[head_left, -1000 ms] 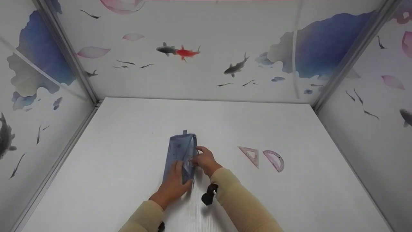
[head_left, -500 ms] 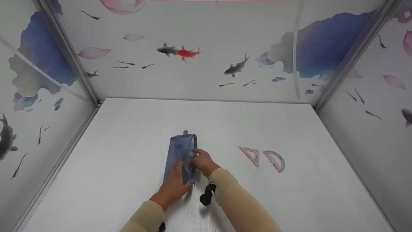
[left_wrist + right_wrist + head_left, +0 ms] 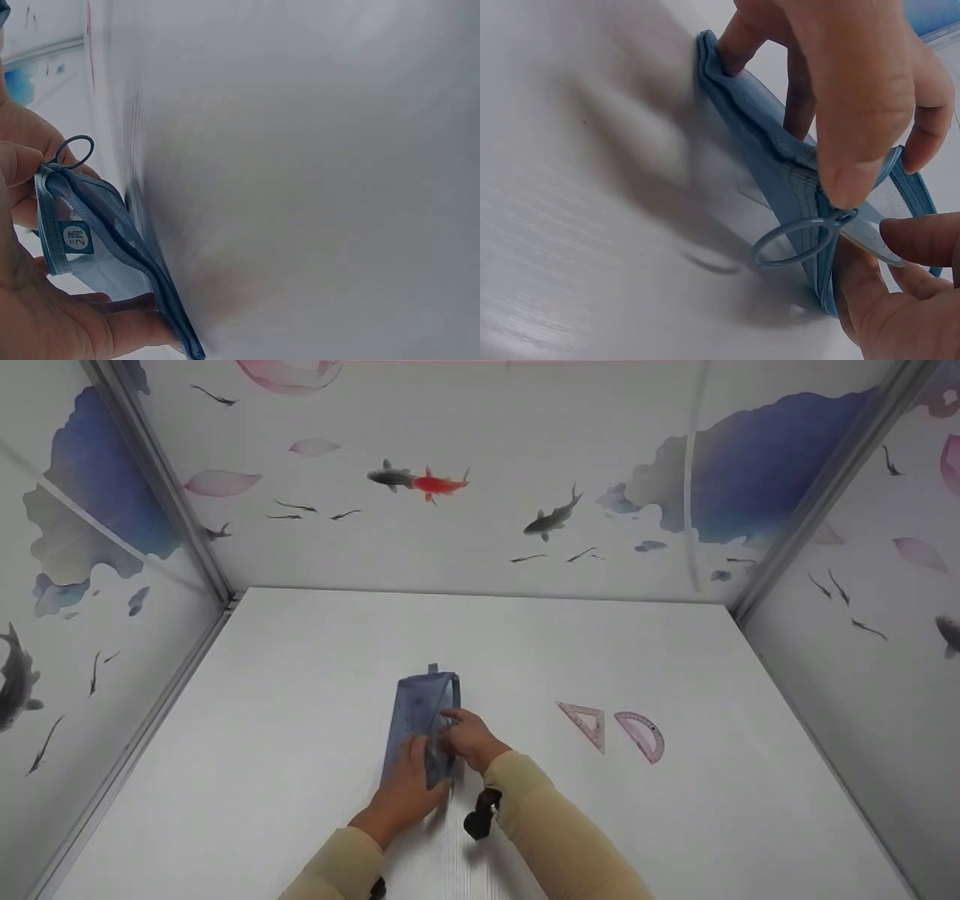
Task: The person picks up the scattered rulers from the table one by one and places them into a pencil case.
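Observation:
A blue mesh zip pencil case point(image 3: 424, 697) lies lengthwise on the table, its zipped side facing right and partly open. My left hand point(image 3: 401, 795) grips its near end, fingers over the top and thumb at the zip end. Beside that thumb hangs a zip pull ring point(image 3: 795, 244). At the opening on the right side is my right hand point(image 3: 472, 739). In the right wrist view its thumb and fingers pinch a thin clear ruler-like strip point(image 3: 870, 244) with a rounded end. The rest of the strip is largely hidden by the case and the hands.
To the right on the white table point(image 3: 712, 810) lie a pinkish clear set square point(image 3: 596, 727) and a matching protractor point(image 3: 654, 741). Painted wall panels point(image 3: 480, 540) enclose the back and both sides.
My right hand has shifted slightly left, from the right edge of the pencil case in over its opening. My left hand and the case stay nearly in place.

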`<state>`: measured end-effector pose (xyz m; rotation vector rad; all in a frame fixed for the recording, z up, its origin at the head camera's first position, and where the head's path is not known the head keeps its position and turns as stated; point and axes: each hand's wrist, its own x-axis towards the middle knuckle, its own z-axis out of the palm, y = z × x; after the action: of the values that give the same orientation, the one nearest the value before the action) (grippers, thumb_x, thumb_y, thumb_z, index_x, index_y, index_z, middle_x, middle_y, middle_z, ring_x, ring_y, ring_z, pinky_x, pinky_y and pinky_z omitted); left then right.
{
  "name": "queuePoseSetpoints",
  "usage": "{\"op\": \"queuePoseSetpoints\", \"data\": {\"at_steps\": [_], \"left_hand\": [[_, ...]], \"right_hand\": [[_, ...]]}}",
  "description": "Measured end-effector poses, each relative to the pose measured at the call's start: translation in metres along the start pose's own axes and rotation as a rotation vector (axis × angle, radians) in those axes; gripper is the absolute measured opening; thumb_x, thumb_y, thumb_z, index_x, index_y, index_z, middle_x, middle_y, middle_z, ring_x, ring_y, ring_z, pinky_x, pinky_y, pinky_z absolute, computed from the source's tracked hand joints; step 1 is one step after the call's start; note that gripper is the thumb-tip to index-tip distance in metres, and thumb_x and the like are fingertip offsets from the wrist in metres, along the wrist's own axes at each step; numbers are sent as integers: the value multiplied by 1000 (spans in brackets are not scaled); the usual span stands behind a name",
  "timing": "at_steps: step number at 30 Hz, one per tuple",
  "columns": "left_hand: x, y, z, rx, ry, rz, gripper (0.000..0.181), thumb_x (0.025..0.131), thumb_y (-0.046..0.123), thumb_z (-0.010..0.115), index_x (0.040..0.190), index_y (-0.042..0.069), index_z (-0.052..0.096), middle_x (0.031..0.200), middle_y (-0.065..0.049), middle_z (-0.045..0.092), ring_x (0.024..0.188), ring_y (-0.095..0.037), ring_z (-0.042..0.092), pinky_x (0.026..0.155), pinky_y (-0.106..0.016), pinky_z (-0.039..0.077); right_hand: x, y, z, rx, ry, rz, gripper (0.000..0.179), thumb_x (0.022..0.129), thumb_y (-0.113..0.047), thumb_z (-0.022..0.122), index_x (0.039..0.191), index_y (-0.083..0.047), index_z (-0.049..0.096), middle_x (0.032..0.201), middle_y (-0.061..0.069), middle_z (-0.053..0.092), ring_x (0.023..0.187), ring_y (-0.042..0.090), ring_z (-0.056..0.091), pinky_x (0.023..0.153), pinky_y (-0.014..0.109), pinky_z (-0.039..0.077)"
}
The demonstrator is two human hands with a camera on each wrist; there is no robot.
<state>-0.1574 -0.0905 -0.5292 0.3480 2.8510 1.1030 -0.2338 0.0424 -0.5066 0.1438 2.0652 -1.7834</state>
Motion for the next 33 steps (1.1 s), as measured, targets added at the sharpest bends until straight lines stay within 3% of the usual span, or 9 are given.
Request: {"op": "queuePoseSetpoints", "data": {"at_steps": [12, 23, 33], "left_hand": [[1, 0, -1, 4, 19, 13, 74, 89, 25, 65, 141, -6, 24, 146, -31, 24, 129, -43, 40, 103, -54, 37], [-1, 1, -3, -28, -14, -10, 76, 91, 29, 63, 144, -8, 22, 149, -30, 21, 132, -43, 37, 103, -54, 37], [0, 2, -3, -26, -7, -13, 75, 90, 29, 63, 143, -7, 23, 149, -29, 22, 132, -42, 38, 104, -54, 37]], "right_hand": [[-1, -3, -1, -59, 16, -32, 53, 80, 12, 48, 132, 7, 52, 110, 17, 62, 80, 17, 51, 70, 28, 45], [-3, -4, -2, -126, 55, -66, 43, 83, 8, 50, 125, 8, 59, 118, 19, 63, 89, 18, 57, 79, 33, 51], [-4, -5, -5, -67, 113, -63, 42, 84, 6, 54, 126, 7, 59, 124, 22, 60, 107, 27, 60, 83, 35, 51]]}}
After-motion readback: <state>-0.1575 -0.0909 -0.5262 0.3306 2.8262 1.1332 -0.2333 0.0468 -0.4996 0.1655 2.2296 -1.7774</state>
